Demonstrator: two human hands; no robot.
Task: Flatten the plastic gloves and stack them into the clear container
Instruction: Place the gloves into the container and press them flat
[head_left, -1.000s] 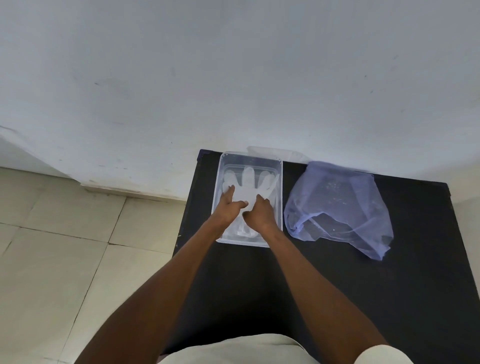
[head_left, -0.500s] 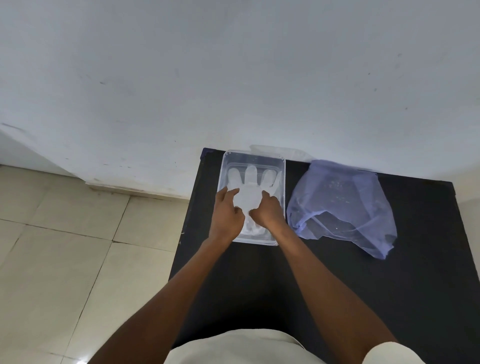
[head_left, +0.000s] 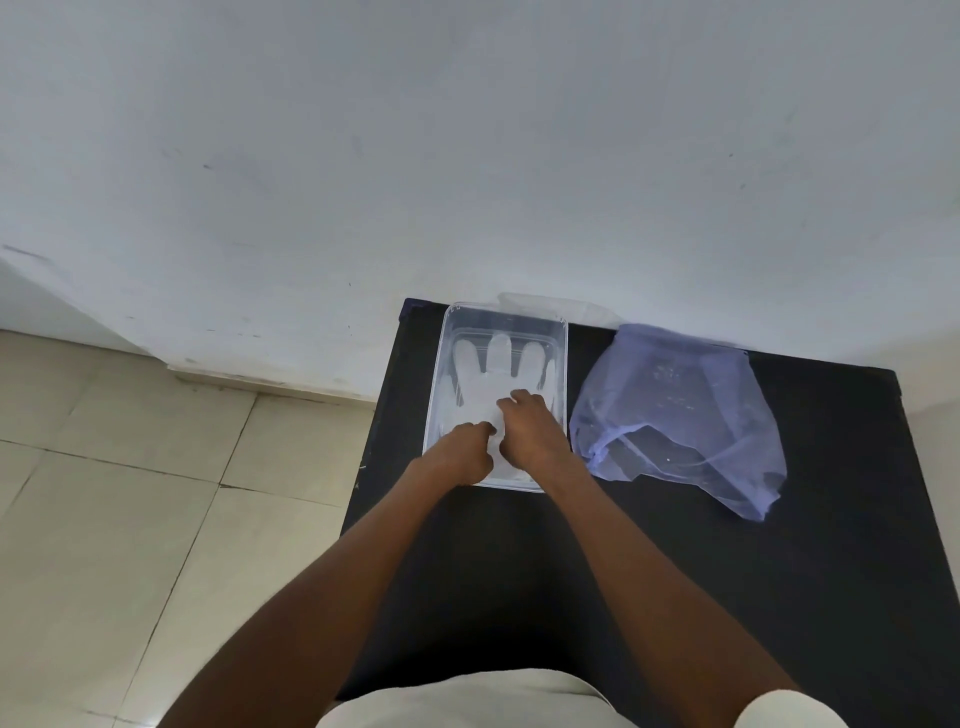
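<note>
Now both hands in container (head_left: 451, 332) on desk (head_left: 831, 545): left hand (head_left: 464, 451) and right hand (head_left: 530, 431), fingers curled, seem to pinch glove (head_left: 491, 371) cuff, hard to tell. I read it as smoothing. Bag (head_left: 675, 415) beside.

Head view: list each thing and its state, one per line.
clear container: open, lidless, on the black table
plastic glove: flat inside, fingers spread
blue plastic bag: crumpled, beside the container
left hand: pressing glove cuff
right hand: pressing glove palm
</note>
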